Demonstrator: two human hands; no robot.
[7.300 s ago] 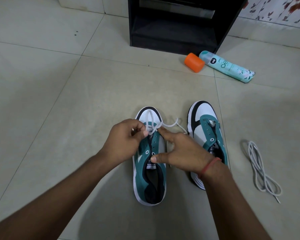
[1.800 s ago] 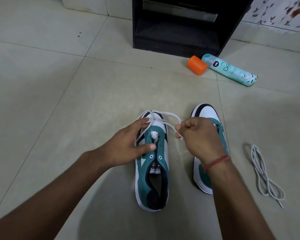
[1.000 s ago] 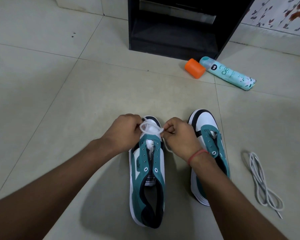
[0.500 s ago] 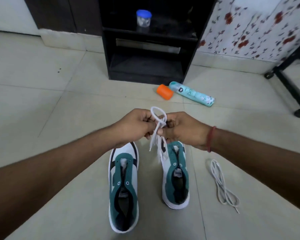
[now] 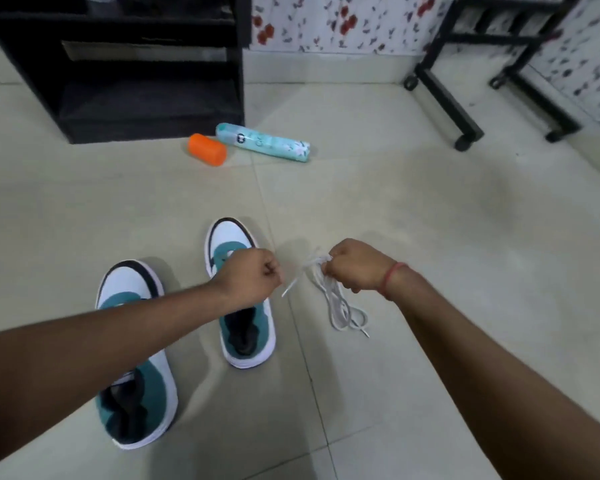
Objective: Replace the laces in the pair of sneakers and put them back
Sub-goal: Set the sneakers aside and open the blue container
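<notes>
Two teal, white and black sneakers stand unlaced on the tiled floor, one at the lower left (image 5: 132, 358), the other (image 5: 239, 327) to its right. My left hand (image 5: 252, 278) hovers over the right sneaker as a fist, with nothing visible in it. To the right of that shoe, my right hand (image 5: 352, 266) grips a bunched white lace (image 5: 314, 265); one loose end of it dangles toward my left hand. Directly below it a second white lace (image 5: 347, 315) lies coiled on the floor.
An orange cap (image 5: 207, 154) and a teal spray can (image 5: 262, 142) lie on the floor ahead, in front of a black shelf unit (image 5: 146, 98). A black wheeled frame (image 5: 444, 95) stands at the far right by a floral wall.
The lace has come out of the left sneaker. My right hand has carried it rightward and down to the lace on the floor, and my left hand has let go of it.
</notes>
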